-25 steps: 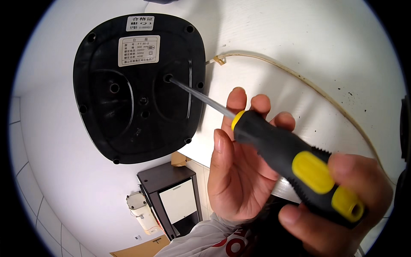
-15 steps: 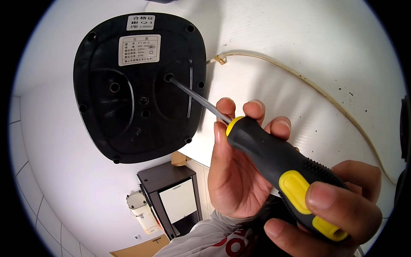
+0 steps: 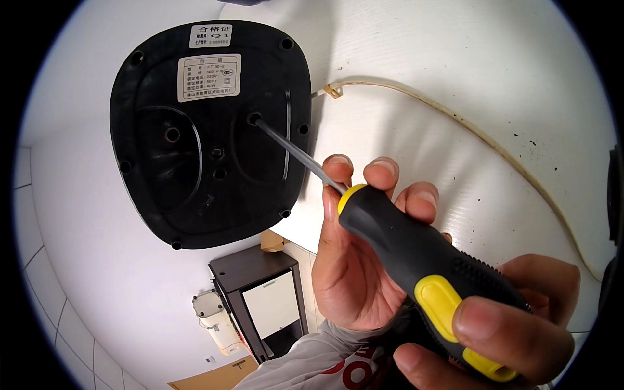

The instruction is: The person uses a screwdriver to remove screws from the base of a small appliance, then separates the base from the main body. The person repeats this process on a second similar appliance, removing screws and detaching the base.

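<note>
Screwdriver (image 3: 390, 227) and hands — right hand (image 3: 520, 331) grasping the handle (image 3: 416, 253), left hand (image 3: 357, 279) curled, palm visible
Shank (image 3: 296, 153) lies between left thumb (image 3: 330, 218) and index finger (image 3: 338, 170) — firmness unclear

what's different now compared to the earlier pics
The screwdriver handle has swung down and left in the picture, the right hand moving with it. The left hand has curled closer to the shaft. The shaft still ends at the same hole in the black base.

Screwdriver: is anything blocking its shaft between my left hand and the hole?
Nothing visible stands in the way: past your left hand, the screwdriver shaft runs uncovered to the hole in the black base.
</note>
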Demonstrator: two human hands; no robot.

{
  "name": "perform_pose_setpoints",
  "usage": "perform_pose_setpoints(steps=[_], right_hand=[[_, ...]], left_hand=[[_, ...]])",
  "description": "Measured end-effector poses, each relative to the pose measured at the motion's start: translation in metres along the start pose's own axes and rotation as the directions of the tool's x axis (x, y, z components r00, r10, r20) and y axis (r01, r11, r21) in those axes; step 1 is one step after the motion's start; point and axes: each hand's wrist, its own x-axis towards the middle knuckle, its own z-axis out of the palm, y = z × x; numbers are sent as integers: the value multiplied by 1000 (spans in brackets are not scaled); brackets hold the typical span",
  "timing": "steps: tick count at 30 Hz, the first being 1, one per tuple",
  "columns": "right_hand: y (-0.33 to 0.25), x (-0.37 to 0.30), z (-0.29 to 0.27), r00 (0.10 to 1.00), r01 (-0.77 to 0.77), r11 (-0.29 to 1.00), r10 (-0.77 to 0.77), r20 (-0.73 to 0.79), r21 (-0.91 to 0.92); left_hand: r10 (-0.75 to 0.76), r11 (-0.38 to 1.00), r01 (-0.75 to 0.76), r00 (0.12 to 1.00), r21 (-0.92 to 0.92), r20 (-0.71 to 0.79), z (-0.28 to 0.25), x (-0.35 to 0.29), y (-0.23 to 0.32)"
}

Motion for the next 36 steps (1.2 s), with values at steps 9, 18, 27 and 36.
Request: perform_pose_setpoints(steps=[9,18,27,36], right_hand=[[0,3,-2,996,66,998,-66,-64,0],[-2,4,-4,998,21,1000,-20,-66,8],[-1,11,-20,992,30,999,-26,120,-36],[7,2,-16,988,135,991,-134,81,-8]], left_hand=[[-40,992,37,999,120,23,5,0,-2],[-38,994,38,999,103,5,1,0,2],[-44,997,44,999,60,5,0,2,4],[-38,999,38,999,37,-7,0,0,3]])
